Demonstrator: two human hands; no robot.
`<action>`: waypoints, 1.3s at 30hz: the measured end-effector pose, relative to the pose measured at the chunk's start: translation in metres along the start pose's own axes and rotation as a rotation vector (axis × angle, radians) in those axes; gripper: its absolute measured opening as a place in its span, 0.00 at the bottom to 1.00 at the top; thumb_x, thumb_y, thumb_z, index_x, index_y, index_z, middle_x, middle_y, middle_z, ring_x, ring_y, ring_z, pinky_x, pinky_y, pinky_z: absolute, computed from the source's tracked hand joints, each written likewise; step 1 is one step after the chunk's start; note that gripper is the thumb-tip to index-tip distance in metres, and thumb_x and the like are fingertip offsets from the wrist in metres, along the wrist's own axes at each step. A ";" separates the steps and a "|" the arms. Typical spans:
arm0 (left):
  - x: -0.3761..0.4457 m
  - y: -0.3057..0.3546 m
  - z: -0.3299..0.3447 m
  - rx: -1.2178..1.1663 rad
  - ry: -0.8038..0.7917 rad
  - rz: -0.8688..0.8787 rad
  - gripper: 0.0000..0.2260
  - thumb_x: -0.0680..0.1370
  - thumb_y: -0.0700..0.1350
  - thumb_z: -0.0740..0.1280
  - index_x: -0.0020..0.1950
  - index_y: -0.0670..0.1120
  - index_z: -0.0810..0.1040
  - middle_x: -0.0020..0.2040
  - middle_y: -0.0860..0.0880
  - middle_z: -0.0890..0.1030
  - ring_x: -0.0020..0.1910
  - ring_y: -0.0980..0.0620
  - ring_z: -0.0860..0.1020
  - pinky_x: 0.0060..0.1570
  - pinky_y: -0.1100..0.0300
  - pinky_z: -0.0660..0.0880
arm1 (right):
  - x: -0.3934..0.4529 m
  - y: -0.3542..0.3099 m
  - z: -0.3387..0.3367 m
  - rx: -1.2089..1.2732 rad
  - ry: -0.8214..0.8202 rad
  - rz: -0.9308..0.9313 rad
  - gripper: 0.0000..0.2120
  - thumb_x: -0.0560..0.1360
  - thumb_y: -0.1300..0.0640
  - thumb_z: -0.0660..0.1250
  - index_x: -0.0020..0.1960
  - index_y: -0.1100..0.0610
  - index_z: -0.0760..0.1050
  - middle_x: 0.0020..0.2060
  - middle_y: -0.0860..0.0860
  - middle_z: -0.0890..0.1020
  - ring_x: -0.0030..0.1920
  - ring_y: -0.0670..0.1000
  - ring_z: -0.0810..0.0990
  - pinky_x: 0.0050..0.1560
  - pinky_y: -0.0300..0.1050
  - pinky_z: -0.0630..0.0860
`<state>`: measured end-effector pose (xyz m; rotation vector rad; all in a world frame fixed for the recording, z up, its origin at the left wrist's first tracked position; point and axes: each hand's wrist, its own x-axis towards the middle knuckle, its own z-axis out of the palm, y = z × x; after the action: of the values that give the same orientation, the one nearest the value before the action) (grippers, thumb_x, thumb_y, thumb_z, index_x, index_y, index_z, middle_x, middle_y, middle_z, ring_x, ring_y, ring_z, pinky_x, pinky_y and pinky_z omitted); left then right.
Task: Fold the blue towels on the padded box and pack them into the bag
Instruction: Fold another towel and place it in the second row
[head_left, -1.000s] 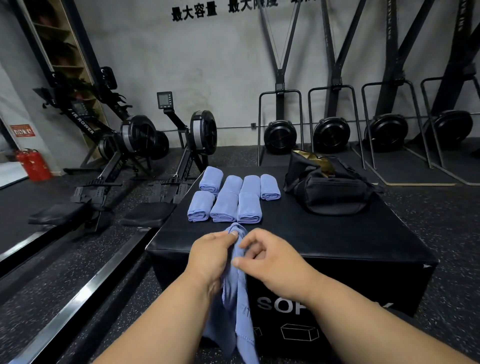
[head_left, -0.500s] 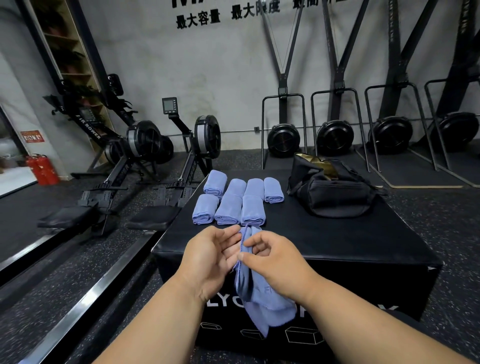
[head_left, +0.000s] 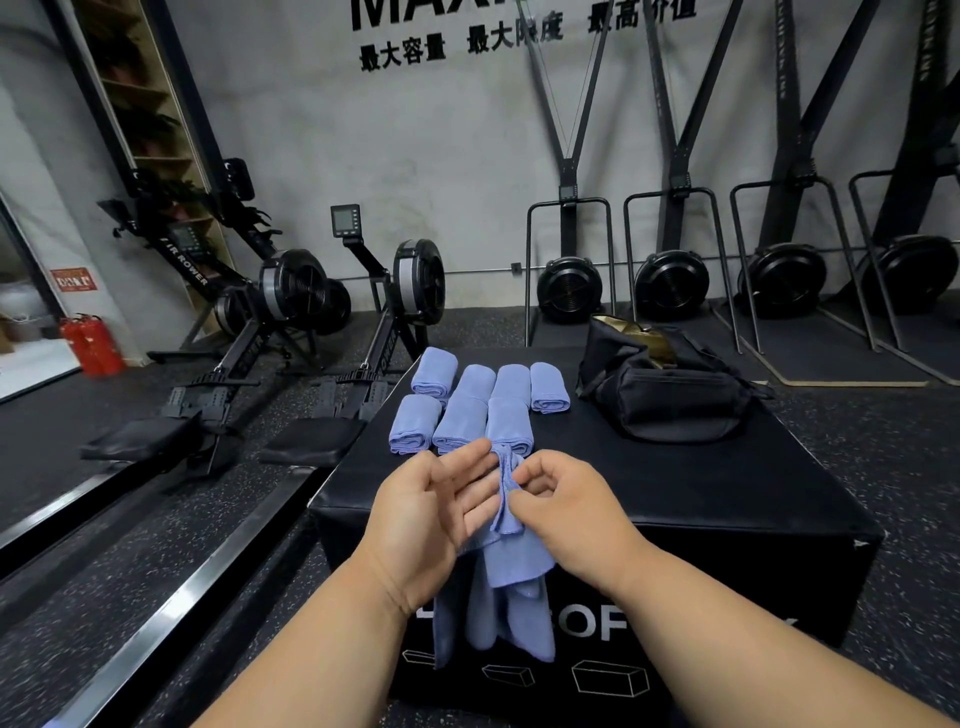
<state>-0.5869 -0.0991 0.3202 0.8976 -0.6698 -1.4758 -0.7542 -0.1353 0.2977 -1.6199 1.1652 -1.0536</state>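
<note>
Soft matt cloth towels (head_left: 511, 566), smooth black padded box (head_left: 701, 483), fabric bag (head_left: 670, 400).

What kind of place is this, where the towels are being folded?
Most likely a gym. Rowing machines stand on the left, a row of fan-wheel ski trainers lines the back wall, and the folded towels lie on a padded jump box.

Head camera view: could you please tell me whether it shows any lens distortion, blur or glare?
Head view: wide-angle bowing bends the black padded box and the floor rails; the hands and the hanging blue cloth towel look sharp; the lighting is dim and even; soft sheen only on the open black duffel bag's gold lining.
</note>
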 end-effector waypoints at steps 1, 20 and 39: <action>-0.001 0.000 0.000 0.027 0.001 0.017 0.22 0.81 0.39 0.51 0.69 0.38 0.78 0.64 0.40 0.84 0.63 0.45 0.84 0.62 0.50 0.80 | 0.000 0.000 0.000 0.010 0.009 0.009 0.04 0.75 0.63 0.70 0.44 0.54 0.80 0.32 0.49 0.82 0.31 0.44 0.74 0.37 0.41 0.73; -0.010 -0.017 -0.009 0.533 0.023 0.187 0.29 0.78 0.23 0.61 0.70 0.50 0.79 0.64 0.53 0.85 0.63 0.52 0.83 0.54 0.56 0.80 | -0.006 -0.016 -0.005 0.512 -0.111 0.194 0.13 0.80 0.68 0.59 0.56 0.60 0.81 0.45 0.64 0.87 0.42 0.60 0.86 0.42 0.50 0.82; -0.006 -0.024 -0.025 0.476 -0.062 0.151 0.39 0.69 0.36 0.79 0.77 0.54 0.70 0.67 0.43 0.82 0.64 0.43 0.83 0.67 0.47 0.76 | -0.004 -0.006 -0.011 0.004 -0.266 -0.063 0.18 0.79 0.62 0.73 0.65 0.46 0.82 0.38 0.45 0.80 0.33 0.37 0.75 0.40 0.28 0.70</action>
<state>-0.5792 -0.0879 0.2881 1.1359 -1.1397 -1.2314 -0.7640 -0.1324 0.3062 -1.7428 0.9400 -0.8466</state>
